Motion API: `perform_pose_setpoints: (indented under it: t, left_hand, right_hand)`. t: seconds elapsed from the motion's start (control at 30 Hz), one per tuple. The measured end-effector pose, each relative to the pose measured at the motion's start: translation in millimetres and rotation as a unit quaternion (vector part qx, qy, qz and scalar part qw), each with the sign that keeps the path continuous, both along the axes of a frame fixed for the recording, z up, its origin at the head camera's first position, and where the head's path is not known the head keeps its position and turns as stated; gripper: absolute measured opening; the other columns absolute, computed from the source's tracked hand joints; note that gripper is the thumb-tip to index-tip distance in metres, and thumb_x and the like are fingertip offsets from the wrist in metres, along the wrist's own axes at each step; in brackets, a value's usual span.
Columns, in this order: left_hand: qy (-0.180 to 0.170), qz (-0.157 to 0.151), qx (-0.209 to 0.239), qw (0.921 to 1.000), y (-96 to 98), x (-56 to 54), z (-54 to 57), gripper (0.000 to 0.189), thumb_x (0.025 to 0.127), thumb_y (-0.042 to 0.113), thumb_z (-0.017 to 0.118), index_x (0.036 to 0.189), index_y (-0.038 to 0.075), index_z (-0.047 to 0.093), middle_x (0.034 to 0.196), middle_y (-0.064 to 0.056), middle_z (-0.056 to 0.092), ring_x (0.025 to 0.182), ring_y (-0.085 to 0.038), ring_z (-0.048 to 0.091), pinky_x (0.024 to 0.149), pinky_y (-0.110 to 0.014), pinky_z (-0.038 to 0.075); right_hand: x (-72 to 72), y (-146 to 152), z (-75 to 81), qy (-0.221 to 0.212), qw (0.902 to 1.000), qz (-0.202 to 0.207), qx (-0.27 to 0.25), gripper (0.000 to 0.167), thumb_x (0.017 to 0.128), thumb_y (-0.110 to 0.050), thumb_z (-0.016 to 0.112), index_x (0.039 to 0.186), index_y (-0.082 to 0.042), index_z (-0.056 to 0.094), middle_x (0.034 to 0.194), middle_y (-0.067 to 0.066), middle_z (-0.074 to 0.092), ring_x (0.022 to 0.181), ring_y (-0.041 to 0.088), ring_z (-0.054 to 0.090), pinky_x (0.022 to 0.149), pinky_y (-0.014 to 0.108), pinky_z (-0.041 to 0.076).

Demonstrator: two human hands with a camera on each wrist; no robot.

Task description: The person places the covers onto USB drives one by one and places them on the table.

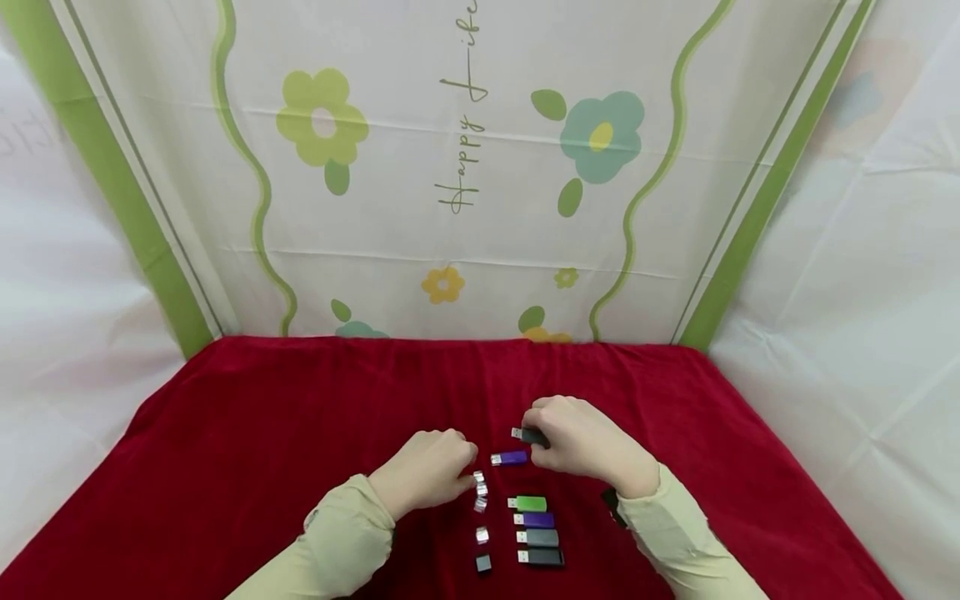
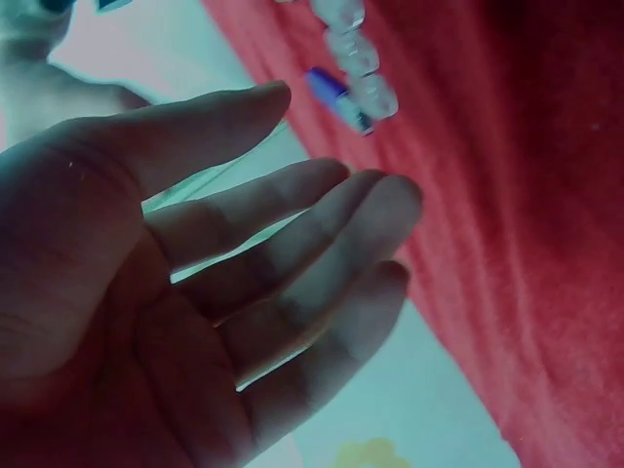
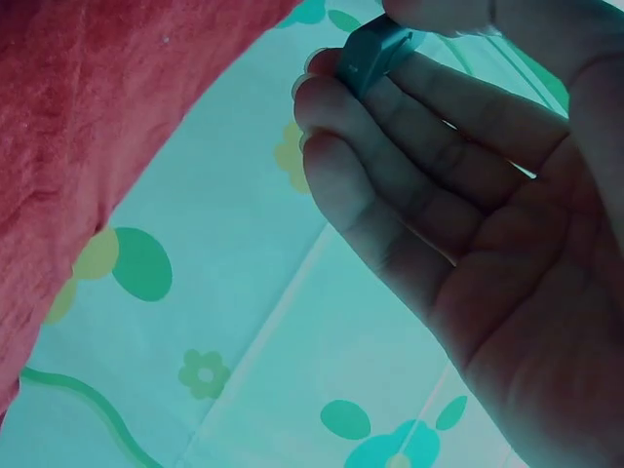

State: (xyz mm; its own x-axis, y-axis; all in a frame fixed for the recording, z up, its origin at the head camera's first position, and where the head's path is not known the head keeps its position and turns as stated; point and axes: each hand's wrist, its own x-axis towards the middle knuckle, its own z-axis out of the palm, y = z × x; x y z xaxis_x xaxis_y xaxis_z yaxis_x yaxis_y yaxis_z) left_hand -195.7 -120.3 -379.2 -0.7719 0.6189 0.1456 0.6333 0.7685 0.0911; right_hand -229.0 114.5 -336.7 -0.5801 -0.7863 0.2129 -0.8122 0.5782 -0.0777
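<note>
Alignment of a dark USB stick (image 1: 534,437) at the far end of a column of uncapped sticks (image 1: 537,520) is judged to be the step in hand, the stick being pinched in the right hand (image 1: 581,437), connector (image 1: 517,433) leftward, just beyond the farther purple stick (image 1: 512,458) on the cloth-covered counter (image 1: 300,400). Nothing is seen to be grasped by the left hand (image 1: 427,471), its grip being slack with fingers loosely bent beside a line of small clear caps (image 1: 481,490). For the next move, a level lowering is judged to be called for, without the purple stick being disturbed.
</note>
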Motion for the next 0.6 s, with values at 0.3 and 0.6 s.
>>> perform_pose_setpoints:
  t: [0.3, 0.6]
  left_hand:
    - [0.043, -0.028, -0.029, 0.9983, 11.3, -3.9, -7.0, 0.02, 0.079, 0.014, 0.079, 0.069, 0.015, 0.062, 0.065, 0.004, 0.051, 0.055, -0.01, 0.052, 0.047, -0.027, 0.043]
    - [0.065, -0.028, -0.051, 0.9962, 18.6, -6.0, -12.0, 0.025, 0.077, 0.014, 0.079, 0.065, 0.017, 0.057, 0.062, 0.003, 0.05, 0.051, -0.011, 0.05, 0.044, -0.028, 0.042]
  right_hand:
    - [0.9, 1.7, 2.5, 0.007, 0.9999, 0.003, -0.01, 0.016, 0.072, -0.003, 0.073, 0.074, -0.014, 0.062, 0.069, -0.007, 0.049, 0.059, 0.005, 0.04, 0.053, 0.021, 0.039]
    - [-1.0, 2.4, -2.2, 0.001, 1.0, 0.003, -0.007, 0.013, 0.073, -0.004, 0.073, 0.075, -0.013, 0.063, 0.07, -0.008, 0.048, 0.059, 0.006, 0.039, 0.052, 0.021, 0.038]
